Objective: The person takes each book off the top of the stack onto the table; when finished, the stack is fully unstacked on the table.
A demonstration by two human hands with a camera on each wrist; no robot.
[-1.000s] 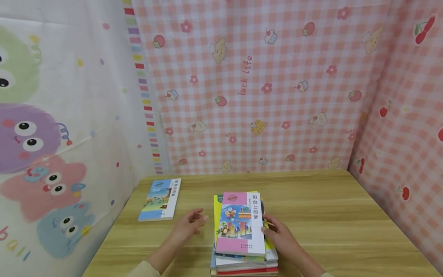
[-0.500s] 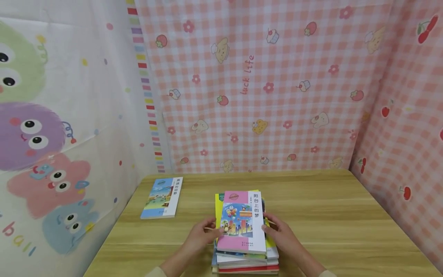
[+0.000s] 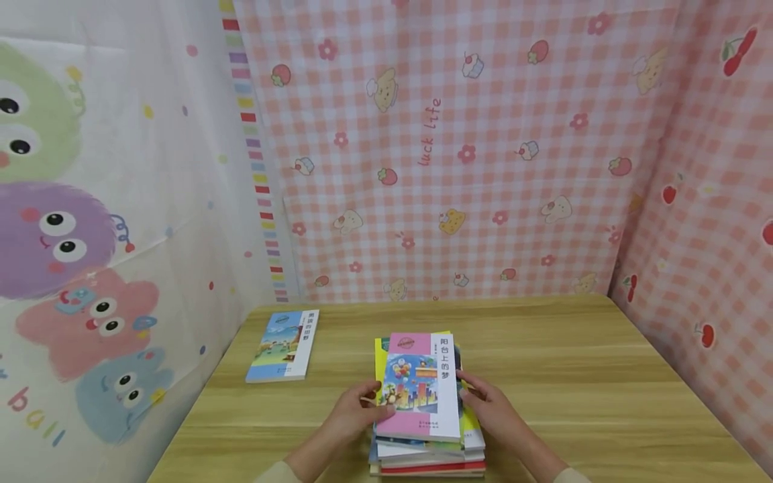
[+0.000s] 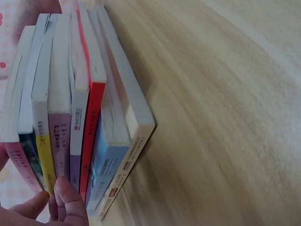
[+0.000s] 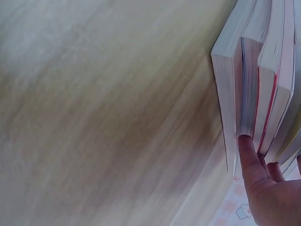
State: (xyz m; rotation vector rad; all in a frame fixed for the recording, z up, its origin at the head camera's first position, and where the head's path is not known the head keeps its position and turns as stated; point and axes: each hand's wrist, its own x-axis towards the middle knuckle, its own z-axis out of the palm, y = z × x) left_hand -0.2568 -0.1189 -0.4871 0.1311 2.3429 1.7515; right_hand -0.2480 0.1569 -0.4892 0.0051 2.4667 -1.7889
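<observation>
In the head view, a pink-and-white paperback book [image 3: 417,422] lies on top of a stack of books [image 3: 431,461] at the table's front middle. My left hand [image 3: 355,414] holds this book's left side, its thumb on the cover and its fingers by the edge. In the left wrist view, fingertips [image 4: 70,202] touch the spines of books just below it. On the other side, my right hand [image 3: 494,410] rests against the stack's right edge. One extended finger [image 5: 251,162] touches the lower books' page edges in the right wrist view.
A blue-and-white book [image 3: 284,345] lies flat at the far left of the wooden table [image 3: 555,362]. Behind the table hangs a pink checked curtain [image 3: 495,194]. A white cartoon-printed cloth [image 3: 181,268] borders the left side.
My left hand has moved right from beside the stack to the pink book, and its thumb now lies on the cover. The right hand stays at the right edge.
</observation>
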